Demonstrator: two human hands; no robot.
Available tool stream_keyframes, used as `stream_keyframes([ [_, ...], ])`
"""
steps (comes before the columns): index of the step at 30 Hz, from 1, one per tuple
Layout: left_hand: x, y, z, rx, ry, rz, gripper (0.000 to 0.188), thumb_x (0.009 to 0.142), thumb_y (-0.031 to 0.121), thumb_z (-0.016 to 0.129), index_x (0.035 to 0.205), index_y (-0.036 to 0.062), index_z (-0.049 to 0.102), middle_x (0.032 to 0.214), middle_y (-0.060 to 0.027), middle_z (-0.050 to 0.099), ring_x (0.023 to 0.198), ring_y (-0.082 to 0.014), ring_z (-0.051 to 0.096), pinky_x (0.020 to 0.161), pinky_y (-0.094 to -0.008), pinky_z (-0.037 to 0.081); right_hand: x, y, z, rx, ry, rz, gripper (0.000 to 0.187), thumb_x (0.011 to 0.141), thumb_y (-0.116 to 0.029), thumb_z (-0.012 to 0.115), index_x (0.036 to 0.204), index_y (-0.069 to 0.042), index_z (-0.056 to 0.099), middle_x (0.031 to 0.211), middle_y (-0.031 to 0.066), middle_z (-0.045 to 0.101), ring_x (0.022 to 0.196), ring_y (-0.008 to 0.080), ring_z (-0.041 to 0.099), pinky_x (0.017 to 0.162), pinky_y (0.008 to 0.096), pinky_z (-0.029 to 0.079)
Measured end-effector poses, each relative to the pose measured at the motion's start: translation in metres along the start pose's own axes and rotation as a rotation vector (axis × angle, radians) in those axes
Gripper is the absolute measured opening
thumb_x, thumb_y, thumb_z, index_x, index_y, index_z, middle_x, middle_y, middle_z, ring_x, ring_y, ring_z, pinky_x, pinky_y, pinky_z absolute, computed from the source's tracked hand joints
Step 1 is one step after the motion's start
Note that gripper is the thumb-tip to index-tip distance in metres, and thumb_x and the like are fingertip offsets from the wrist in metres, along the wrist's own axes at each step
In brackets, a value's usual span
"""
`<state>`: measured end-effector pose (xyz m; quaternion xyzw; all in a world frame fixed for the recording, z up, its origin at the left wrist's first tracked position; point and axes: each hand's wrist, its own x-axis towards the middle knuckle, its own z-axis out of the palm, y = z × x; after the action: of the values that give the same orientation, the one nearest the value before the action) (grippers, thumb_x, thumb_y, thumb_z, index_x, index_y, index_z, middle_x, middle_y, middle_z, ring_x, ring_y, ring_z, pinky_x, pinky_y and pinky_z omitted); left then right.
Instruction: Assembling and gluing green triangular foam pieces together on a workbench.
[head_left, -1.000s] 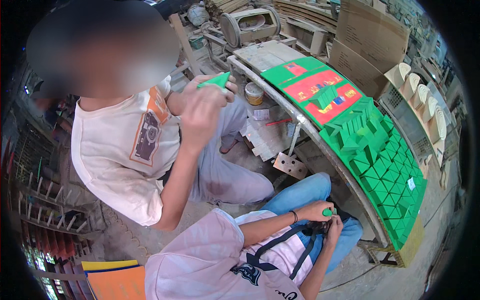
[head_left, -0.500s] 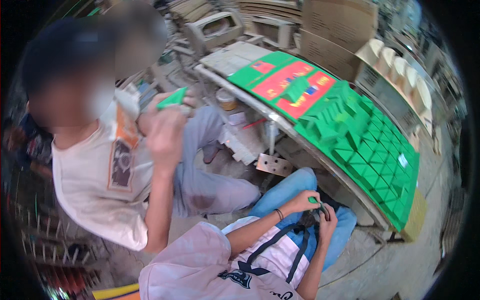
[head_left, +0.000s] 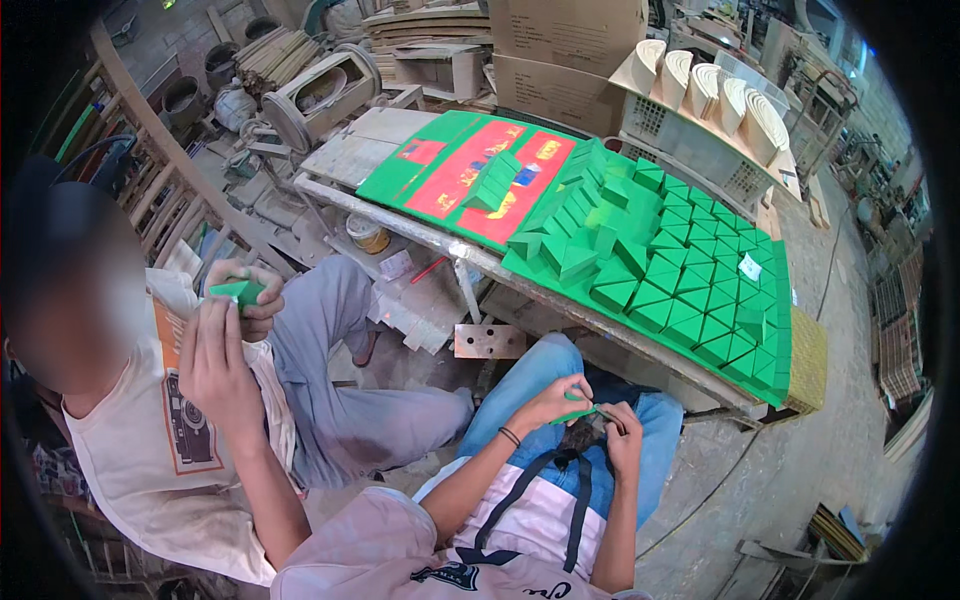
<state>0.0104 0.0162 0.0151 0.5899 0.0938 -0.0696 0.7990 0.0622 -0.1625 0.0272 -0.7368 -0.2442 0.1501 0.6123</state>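
My left hand [head_left: 556, 402] is closed, fingers pinching a small green piece [head_left: 573, 415] over my lap. Only part of this piece shows between the fingers, so its full shape is hidden. Close beside it, my right hand [head_left: 623, 438] is bent with its fingertips together at the piece's right end. A small greyish thing seems to be in those fingertips, too small to name. On the low table to the front right lie several green triangular blocks [head_left: 690, 318], set in rows on a green and red sheet [head_left: 440, 187].
A co-worker on the left holds a green triangular block [head_left: 240, 292] in both hands. Beyond the table stand cardboard boxes [head_left: 570, 95] and a rack of curved pale wooden pieces [head_left: 735, 105]. A metal plate with holes [head_left: 489, 341] is below the table edge.
The view has shifted, so the table and my hands appear further left. My hands stay close together around the green piece. The co-worker's hands have lowered with their green block.
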Motion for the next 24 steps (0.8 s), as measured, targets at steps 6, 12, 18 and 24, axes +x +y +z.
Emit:
stream_keyframes([
  [6, 0.001, -0.004, -0.002, -0.012, -0.016, -0.024, 0.021, 0.083, 0.015, 0.065, 0.096, 0.0042, 0.052, 0.075, -0.0060, 0.060, 0.054, -0.0085, 0.050, 0.046, -0.0220, 0.037, 0.001, 0.006, -0.002, 0.126, -0.091, -0.026, 0.031, 0.071, 0.013, 0.046, 0.095, 0.007, 0.064, 0.080, 0.0061, 0.052, 0.073, 0.0125, 0.051, 0.063, 0.0218, 0.039],
  [12, 0.003, -0.008, -0.002, -0.004, -0.050, 0.018, 0.021, 0.081, 0.012, 0.063, 0.096, 0.0021, 0.053, 0.073, -0.0052, 0.059, 0.055, -0.0089, 0.050, 0.046, -0.0235, 0.038, 0.002, 0.008, -0.002, 0.178, -0.063, 0.098, 0.025, 0.073, 0.009, 0.047, 0.092, 0.008, 0.063, 0.082, 0.0046, 0.052, 0.078, 0.0137, 0.051, 0.068, 0.0220, 0.038],
  [18, 0.005, -0.010, 0.000, 0.027, -0.046, 0.034, 0.020, 0.080, 0.011, 0.064, 0.092, 0.0018, 0.052, 0.071, -0.0038, 0.058, 0.055, -0.0079, 0.050, 0.046, -0.0232, 0.038, 0.001, 0.014, -0.005, 0.078, -0.089, 0.017, 0.029, 0.071, 0.015, 0.045, 0.093, 0.008, 0.063, 0.082, 0.0054, 0.052, 0.076, 0.0126, 0.050, 0.067, 0.0212, 0.038],
  [24, 0.007, -0.014, 0.001, 0.098, -0.061, 0.080, 0.020, 0.078, 0.011, 0.066, 0.089, 0.0024, 0.053, 0.070, -0.0026, 0.058, 0.057, -0.0074, 0.050, 0.046, -0.0234, 0.039, 0.001, 0.017, -0.007, 0.058, -0.073, 0.118, 0.028, 0.072, 0.014, 0.045, 0.093, 0.008, 0.063, 0.081, 0.0050, 0.052, 0.075, 0.0119, 0.049, 0.065, 0.0222, 0.038],
])
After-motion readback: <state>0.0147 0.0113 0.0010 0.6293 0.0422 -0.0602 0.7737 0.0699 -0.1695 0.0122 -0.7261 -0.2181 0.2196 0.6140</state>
